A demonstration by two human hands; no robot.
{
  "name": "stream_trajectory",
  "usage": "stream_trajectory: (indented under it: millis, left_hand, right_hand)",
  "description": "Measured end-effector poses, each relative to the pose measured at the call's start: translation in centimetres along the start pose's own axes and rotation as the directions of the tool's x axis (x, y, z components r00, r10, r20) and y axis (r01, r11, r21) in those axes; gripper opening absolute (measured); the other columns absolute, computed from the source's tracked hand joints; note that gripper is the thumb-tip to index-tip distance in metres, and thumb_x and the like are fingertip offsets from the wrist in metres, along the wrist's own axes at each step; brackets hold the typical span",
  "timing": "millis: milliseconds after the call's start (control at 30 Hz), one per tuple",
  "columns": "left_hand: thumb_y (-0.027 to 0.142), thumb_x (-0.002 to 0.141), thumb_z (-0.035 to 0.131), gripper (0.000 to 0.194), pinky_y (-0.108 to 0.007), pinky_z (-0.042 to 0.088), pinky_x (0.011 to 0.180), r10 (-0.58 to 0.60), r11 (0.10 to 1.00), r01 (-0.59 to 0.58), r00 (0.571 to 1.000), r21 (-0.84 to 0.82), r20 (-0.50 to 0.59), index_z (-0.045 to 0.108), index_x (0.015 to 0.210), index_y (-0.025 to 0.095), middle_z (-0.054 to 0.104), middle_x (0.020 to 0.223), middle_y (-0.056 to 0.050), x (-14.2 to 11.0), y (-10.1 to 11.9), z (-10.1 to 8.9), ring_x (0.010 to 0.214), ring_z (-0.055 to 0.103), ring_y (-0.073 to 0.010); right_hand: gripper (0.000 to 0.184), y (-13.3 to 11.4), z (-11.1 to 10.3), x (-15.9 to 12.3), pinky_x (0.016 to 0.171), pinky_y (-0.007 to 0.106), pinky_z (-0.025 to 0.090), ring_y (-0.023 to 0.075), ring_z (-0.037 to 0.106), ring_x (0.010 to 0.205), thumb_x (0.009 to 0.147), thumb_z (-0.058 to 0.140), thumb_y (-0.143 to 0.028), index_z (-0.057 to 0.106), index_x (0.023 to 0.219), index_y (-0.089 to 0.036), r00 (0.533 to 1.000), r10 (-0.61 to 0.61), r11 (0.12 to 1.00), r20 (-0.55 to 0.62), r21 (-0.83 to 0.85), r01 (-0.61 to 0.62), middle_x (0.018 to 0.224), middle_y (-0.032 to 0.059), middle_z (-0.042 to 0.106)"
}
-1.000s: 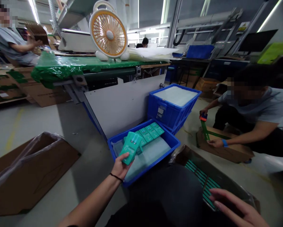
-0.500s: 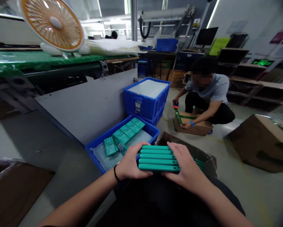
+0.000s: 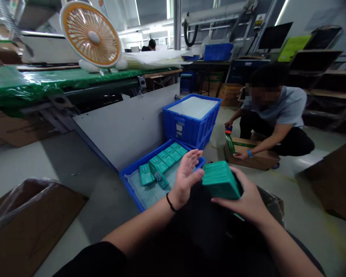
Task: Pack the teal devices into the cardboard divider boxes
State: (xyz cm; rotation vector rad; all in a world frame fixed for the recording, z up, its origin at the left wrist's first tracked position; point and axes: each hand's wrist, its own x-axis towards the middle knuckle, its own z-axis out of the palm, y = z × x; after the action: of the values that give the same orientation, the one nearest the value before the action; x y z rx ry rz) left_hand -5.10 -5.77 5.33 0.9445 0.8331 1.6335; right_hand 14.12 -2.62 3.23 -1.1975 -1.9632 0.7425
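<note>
On my feed, the right hand [image 3: 242, 194] is curled around a stack of teal boxes [image 3: 220, 180], cupping it from below and holding it tilted in the air, just right of centre and close to the camera. The left hand [image 3: 186, 179] is open and spread, palm toward me and empty, with its fingertips just beside the stack; I can't tell whether they touch it. A black wristband [image 3: 170, 202] circles the left wrist.

Just beyond the hands, a shallow blue crate [image 3: 131, 192] lined with clear plastic holds loose teal boxes [image 3: 164, 161], some lying askew. Farther back, a deeper blue crate [image 3: 184, 129] stands against a grey panel [image 3: 117, 127], with a white sheet [image 3: 193, 107] filling its top.

Far right, a co-worker [image 3: 276, 104] crouches over a cardboard carton [image 3: 255, 158], one hand [image 3: 241, 154] pressing on it and the other [image 3: 228, 125] gripping a tape dispenser [image 3: 228, 130]. Far left, an orange-rimmed fan [image 3: 90, 34] sits on a green-wrapped worktop [image 3: 45, 79]. A plastic-lined carton [image 3: 31, 219] lies on the near left floor.
</note>
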Motion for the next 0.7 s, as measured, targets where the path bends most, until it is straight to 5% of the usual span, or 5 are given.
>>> stream_trajectory:
  millis: [67,233,400,533,700]
  left_hand:
    - [0.045,0.079,0.065,0.053,-0.036,0.035,0.107,-0.262,0.938,0.224,0.958,-0.263,-0.120,0.054,0.125,0.020,0.062,0.124,-0.009,0.1,-1.5,1.2,0.125,0.051,-0.0242]
    - [0.055,0.089,0.042,0.059,-0.041,0.042,0.098,-0.558,0.495,0.736,0.677,-0.461,0.480,0.060,0.120,0.008,0.068,0.112,-0.016,0.3,-3.8,4.7,0.112,0.060,-0.0288]
    - [0.040,0.091,0.045,0.045,-0.036,0.042,0.097,-0.502,0.439,0.742,0.670,-0.507,0.547,0.062,0.119,0.009,0.071,0.107,-0.013,0.8,-5.3,6.5,0.105,0.064,-0.0247]
    - [0.044,0.089,0.048,0.043,-0.035,0.043,0.095,-0.544,0.378,0.755,0.650,-0.537,0.531,0.066,0.107,0.010,0.073,0.098,-0.012,0.7,-6.9,6.1,0.097,0.067,-0.0245]
    - [0.040,0.083,0.058,0.029,-0.026,0.048,0.080,-0.625,0.329,0.735,0.640,-0.593,0.447,0.067,0.085,0.012,0.070,0.076,-0.006,0.7,-6.9,5.4,0.071,0.066,-0.0161]
  right_hand:
    - [0.086,0.5,-0.5,-0.1,0.086,0.044,0.053,0.0310,0.064,0.096,0.052,0.086,-0.051,0.051,0.124,-0.018,0.992,0.098,0.970,-0.080,0.230,-0.077,0.109,0.0106,0.067]
    - [0.065,0.9,-0.2,-0.9,0.073,0.047,0.057,0.0333,0.068,0.087,0.071,0.066,-0.056,0.056,0.122,-0.018,0.874,0.247,0.802,-0.420,0.594,0.059,0.093,0.0105,0.071]
    - [0.040,3.0,1.3,-2.4,0.071,0.053,0.056,0.0329,0.069,0.080,0.081,0.055,-0.045,0.061,0.111,-0.020,0.770,0.148,0.861,-0.620,0.464,0.208,0.086,0.0072,0.071]
    - [0.021,3.9,1.7,-3.5,0.079,0.055,0.055,0.0316,0.068,0.076,0.074,0.069,-0.045,0.067,0.075,-0.024,0.883,0.030,0.928,-0.469,0.340,0.149,0.078,0.0048,0.071]
    - [0.034,2.8,0.9,-3.7,0.095,0.057,0.050,0.0341,0.064,0.099,0.076,0.065,-0.060,0.072,0.088,-0.029,0.980,0.027,0.974,-0.198,0.226,0.019,0.089,0.0036,0.072]
